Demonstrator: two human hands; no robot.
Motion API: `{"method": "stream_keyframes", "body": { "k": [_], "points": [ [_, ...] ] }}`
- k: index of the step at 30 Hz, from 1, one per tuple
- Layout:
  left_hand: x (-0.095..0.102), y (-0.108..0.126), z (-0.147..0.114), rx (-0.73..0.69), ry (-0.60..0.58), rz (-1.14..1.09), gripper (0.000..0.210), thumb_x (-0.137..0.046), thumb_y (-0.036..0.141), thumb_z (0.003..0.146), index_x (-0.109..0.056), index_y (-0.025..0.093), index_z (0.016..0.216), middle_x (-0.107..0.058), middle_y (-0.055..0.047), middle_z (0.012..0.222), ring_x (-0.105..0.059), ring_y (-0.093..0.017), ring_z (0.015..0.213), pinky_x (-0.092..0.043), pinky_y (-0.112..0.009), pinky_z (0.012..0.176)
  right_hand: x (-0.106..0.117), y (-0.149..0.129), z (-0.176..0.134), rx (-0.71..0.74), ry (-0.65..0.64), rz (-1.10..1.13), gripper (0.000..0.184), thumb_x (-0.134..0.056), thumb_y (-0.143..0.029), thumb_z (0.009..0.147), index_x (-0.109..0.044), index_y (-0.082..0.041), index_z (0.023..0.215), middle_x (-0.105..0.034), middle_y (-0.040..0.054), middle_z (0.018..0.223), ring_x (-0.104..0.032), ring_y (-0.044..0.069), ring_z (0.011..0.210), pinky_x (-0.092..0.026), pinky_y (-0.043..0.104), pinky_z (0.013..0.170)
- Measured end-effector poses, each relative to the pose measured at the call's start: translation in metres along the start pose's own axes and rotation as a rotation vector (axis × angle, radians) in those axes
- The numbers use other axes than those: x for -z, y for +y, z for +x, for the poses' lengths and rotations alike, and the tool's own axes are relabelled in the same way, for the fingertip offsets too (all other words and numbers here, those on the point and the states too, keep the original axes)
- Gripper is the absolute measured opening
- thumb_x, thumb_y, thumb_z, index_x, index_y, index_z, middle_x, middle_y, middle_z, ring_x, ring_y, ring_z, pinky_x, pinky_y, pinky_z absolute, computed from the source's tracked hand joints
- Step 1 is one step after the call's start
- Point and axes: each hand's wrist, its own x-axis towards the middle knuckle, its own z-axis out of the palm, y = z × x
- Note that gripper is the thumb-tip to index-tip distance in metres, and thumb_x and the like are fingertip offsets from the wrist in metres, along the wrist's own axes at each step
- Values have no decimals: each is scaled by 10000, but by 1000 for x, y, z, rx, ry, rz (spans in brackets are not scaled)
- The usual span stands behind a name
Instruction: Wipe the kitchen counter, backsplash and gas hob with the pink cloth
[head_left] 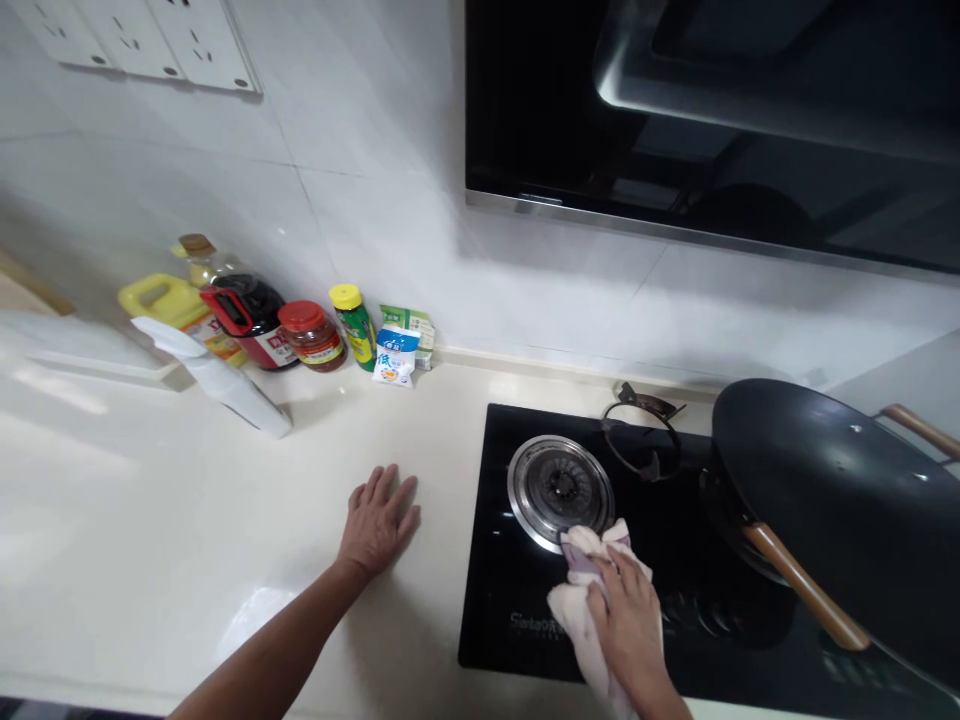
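My right hand [626,615] presses a white and purple cloth [576,610] onto the black glass cooktop [517,570]. The cloth's upper end touches the lower rim of the round metal burner [561,490]. Its fingers are closed over the cloth, and part of the cloth is hidden under the palm. My left hand [379,520] lies on the pale countertop [420,620], left of the cooktop, fingers spread and holding nothing.
A large black wok [840,500] with wooden handles covers the cooktop's right side. Behind the burner rests a pot support ring [641,440]. Along the wall stand a red-lidded jar [311,335], a green shaker [355,325], a salt packet [396,355] and bottles. A range hood [712,130] hangs above.
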Motion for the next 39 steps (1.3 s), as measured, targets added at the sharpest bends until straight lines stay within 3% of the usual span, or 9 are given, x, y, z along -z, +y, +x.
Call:
{"method": "stream_keyframes", "body": {
  "k": [7,14,19,21,23,27,33,39],
  "points": [
    [-1,-2,-1,-5,25,-34,532,-413,465,999,-615,251,1442,-451,-159,1627,-311,-383,1538,-304,-585,1189,0,36,73,-174,111,-42,498,-292,-308,948,-652,-123,1238,-627,185,1348,-545,330,1243,-414,476,1103],
    [-3,-3,0,-12,21,-7,537,-414,472,997,-613,253,1445,-455,-158,1625,-322,-381,1535,-317,-590,1187,2,41,132,-248,110,-65,572,-264,-368,985,-664,-85,1282,-612,223,1279,-546,343,1170,-406,487,1088],
    [-4,-3,-1,-10,33,-11,540,-413,490,996,-616,263,1443,-463,-151,1624,-326,-382,1535,-322,-594,1182,8,50,122,-223,76,-61,572,-361,-525,967,-654,-238,1366,-479,158,1484,-499,359,1291,-393,521,1103],
    [-4,-4,-1,-11,32,-18,544,-421,500,992,-614,269,1445,-467,-145,1624,-326,-382,1537,-316,-592,1186,9,58,107,-321,107,-84,643,-386,-635,942,-585,-290,1447,-429,166,1537,-478,420,1310,-399,604,1059],
    [-5,-4,-1,-12,26,-28,549,-422,502,991,-609,270,1451,-464,-145,1627,-321,-383,1540,-307,-593,1192,7,63,98,-430,85,-86,730,-339,-677,939,-526,-249,1500,-485,220,1473,-505,450,1268,-417,639,1007],
    [-7,-5,-1,1,16,-33,547,-427,490,989,-608,267,1453,-452,-151,1635,-316,-389,1543,-292,-597,1197,4,47,110,-426,-50,-29,776,-244,-604,965,-544,-89,1462,-573,287,1339,-535,427,1273,-413,579,1052],
    [-7,-5,-2,-4,15,-30,551,-424,493,996,-592,266,1469,-436,-152,1645,-306,-386,1549,-285,-593,1203,19,6,158,-286,-65,46,664,-289,-543,981,-577,-169,1447,-578,198,1443,-542,344,1322,-406,476,1103],
    [-6,-3,-2,3,-4,-33,549,-412,480,1001,-593,259,1470,-420,-167,1650,-299,-398,1548,-280,-612,1201,47,-13,205,-183,-233,47,588,-339,-635,992,-606,-250,1347,-707,101,1291,-643,263,1205,-434,380,1035]
  ]
}}
